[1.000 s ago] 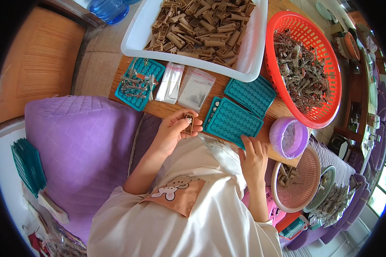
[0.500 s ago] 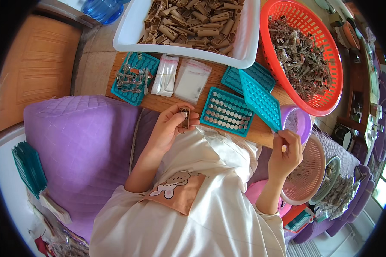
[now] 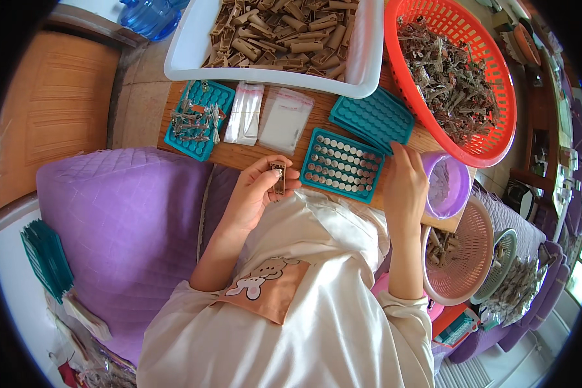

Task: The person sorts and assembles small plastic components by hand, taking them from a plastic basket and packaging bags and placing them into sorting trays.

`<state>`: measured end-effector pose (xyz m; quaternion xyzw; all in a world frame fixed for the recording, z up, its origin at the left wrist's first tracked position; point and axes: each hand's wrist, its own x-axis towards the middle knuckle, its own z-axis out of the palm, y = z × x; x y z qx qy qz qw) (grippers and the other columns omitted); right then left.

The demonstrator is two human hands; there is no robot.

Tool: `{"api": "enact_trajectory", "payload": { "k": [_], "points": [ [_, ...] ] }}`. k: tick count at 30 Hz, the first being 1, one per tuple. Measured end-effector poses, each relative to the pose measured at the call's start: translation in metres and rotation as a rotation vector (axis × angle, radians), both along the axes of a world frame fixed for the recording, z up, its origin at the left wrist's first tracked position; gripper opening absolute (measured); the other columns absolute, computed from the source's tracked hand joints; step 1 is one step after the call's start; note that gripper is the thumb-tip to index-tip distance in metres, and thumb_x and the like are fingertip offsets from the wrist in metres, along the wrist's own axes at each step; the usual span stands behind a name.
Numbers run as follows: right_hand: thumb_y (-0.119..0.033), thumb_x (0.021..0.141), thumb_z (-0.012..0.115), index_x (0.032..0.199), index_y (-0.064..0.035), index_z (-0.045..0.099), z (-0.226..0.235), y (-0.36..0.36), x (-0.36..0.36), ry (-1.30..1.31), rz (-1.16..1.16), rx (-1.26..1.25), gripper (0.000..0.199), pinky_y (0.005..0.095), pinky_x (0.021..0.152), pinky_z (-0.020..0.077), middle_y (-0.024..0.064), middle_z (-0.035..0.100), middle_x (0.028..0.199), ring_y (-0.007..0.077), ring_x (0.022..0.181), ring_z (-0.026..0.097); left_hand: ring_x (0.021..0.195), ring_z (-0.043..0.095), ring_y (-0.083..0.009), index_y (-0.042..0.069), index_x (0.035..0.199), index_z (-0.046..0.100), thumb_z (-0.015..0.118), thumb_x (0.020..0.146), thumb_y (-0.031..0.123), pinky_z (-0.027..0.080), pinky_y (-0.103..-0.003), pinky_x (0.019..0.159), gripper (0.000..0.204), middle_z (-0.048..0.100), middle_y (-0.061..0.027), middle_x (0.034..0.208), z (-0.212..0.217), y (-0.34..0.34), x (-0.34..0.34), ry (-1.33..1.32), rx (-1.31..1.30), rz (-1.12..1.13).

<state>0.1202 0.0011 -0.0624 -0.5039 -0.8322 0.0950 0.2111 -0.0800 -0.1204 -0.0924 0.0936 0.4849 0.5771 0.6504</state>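
My left hand (image 3: 260,184) is closed around a small brown plastic casing (image 3: 277,177), held upright over my lap in front of the table. Bits of metal show inside the casing. My right hand (image 3: 405,181) reaches to the near corner of a teal tray (image 3: 374,116), its fingertips gripping that corner. This tray lies on top of another, askew. Just left of my right hand, a teal tray (image 3: 312,184) holds rows of round silvery discs in its pockets. Beside my right wrist stands a purple bowl (image 3: 465,187) with pale contents.
A white bin (image 3: 370,71) of brown casings and a red basket (image 3: 507,123) of tangled metal parts stand behind. Plastic bags (image 3: 284,119) lie near another teal tray (image 3: 194,150) with loose metal parts. A pink basket (image 3: 475,258) stands at right, a purple cushion (image 3: 123,226) at left.
My right hand has moved left and away from me, laying the raised teal tray down on the other one. The left hand keeps hold of the brown casing.
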Motion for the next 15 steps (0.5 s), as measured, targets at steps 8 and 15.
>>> {"api": "enact_trajectory", "payload": {
  "k": [8,15],
  "points": [
    [-0.002,0.072,0.059,0.093,-0.0001,0.051,0.001,-0.023,0.005,0.279,-0.122,-0.242,0.022,0.0289,0.051,0.0422,0.0121,0.054,0.081,0.0196,0.055,0.051,0.080,0.060,-0.0197,0.002,0.101,0.048,0.043,0.082,0.012,0.051,-0.027,0.067,0.022,0.059,-0.0093,0.088,0.004,-0.005,-0.003,-0.042,0.020,0.026],
    [-0.005,0.067,0.067,0.075,-0.0018,0.046,-0.039,-0.046,0.019,0.345,-0.255,-0.377,0.023,0.0238,0.047,0.0366,0.0052,0.048,0.062,0.0123,0.052,0.045,0.081,0.060,-0.0209,0.002,0.102,0.049,0.043,0.082,0.012,0.051,-0.028,0.068,0.023,0.059,-0.0105,0.088,0.021,-0.001,0.006,-0.067,0.061,-0.080]
  ]
}}
